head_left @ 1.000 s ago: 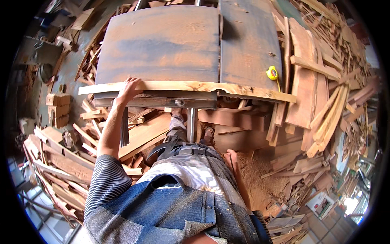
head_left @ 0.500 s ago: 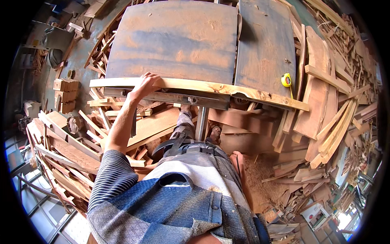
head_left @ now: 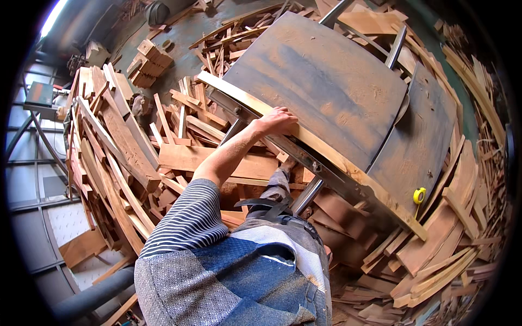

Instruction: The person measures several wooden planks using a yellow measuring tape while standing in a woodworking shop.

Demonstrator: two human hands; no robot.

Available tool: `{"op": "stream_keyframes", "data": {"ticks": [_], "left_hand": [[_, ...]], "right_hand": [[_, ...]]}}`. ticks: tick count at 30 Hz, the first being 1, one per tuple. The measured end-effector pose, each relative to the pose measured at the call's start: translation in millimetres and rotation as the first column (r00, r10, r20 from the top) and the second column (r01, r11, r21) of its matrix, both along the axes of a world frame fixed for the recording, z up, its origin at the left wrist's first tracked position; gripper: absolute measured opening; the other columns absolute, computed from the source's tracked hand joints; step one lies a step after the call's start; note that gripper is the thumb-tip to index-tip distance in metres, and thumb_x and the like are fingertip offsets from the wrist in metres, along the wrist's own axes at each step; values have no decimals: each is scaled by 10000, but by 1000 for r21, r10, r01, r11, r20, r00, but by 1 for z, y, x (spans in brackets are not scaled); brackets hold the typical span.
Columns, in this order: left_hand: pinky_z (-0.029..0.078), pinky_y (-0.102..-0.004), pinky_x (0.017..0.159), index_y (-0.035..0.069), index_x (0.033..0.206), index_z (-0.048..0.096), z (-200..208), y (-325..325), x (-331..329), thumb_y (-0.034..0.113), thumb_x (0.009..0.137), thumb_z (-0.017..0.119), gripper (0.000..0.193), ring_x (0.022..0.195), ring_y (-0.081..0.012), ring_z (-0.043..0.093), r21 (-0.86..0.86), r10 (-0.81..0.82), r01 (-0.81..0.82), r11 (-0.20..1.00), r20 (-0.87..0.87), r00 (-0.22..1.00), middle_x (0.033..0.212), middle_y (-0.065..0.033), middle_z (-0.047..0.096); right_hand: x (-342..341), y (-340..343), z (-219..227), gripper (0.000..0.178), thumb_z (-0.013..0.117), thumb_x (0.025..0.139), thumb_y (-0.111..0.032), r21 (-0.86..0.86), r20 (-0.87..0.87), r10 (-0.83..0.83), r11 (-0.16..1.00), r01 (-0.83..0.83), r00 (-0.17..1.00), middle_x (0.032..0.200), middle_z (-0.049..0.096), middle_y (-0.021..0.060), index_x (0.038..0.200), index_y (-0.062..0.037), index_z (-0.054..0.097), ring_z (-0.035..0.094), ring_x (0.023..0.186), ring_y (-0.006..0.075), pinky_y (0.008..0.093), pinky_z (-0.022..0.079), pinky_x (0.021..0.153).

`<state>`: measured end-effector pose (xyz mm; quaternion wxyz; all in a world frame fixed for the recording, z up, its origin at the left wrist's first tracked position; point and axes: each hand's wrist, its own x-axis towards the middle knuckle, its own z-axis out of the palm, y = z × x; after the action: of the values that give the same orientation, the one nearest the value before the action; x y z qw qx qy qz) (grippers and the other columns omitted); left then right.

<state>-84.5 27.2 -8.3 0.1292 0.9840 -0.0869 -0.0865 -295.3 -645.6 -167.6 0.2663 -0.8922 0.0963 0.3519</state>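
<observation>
My left hand is wrapped over a long pale wooden strip, its fingers lying on the top edge. The strip lies along the near edge of a dusty metal machine table and runs past it at both ends. A yellow tape measure sits on the table near the strip's right end, with a short length of blade out toward the strip. Of my right hand, only a small patch of skin shows beside my right hip; the fingers are hidden.
Offcuts and boards are heaped at the left, with a stack of short blocks behind them. More planks are piled at the right. Below the table stands a metal leg, with boards around my feet.
The whole view has swung left, so the table now appears slanted and farther right. My left hand keeps its hold on the strip. My right hand has nearly gone out of sight.
</observation>
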Motion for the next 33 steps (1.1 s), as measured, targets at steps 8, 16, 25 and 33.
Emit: {"op": "stream_keyframes", "data": {"ticks": [8,16,25,33], "left_hand": [[488,-428,1031,105,1065,639,-5,-4,-18,234,816,767,308,1143,-309,620,-11,45,-44,999,83,996,1136,-69,723],[485,-433,1040,86,1099,675,0,-9,-20,212,813,766,326,1138,-315,630,-36,111,-109,993,55,992,1095,-93,736],[469,-432,1099,75,1209,682,26,-14,-15,208,855,776,389,1242,-310,606,-49,1,2,999,62,998,1286,-129,693],[559,-451,936,27,1109,671,167,-39,-53,301,744,880,502,1047,-337,693,-90,-96,120,989,236,967,1118,-152,712]], "right_hand": [[93,56,80,379,733,852,-183,45,148,0,999,-7,989,1029,777,184,1190,-11,731,747,983,280,389,567,903],[149,113,125,406,716,881,-148,156,189,27,986,-57,982,1119,763,212,1252,17,692,739,1062,289,387,554,961],[124,107,110,373,694,986,-121,469,-184,-474,728,500,861,1075,706,99,1322,26,623,699,888,156,280,595,702],[215,131,192,512,584,1046,-501,791,-593,-519,-232,566,616,1270,679,116,1304,-59,604,631,1177,280,434,497,1060]]}}
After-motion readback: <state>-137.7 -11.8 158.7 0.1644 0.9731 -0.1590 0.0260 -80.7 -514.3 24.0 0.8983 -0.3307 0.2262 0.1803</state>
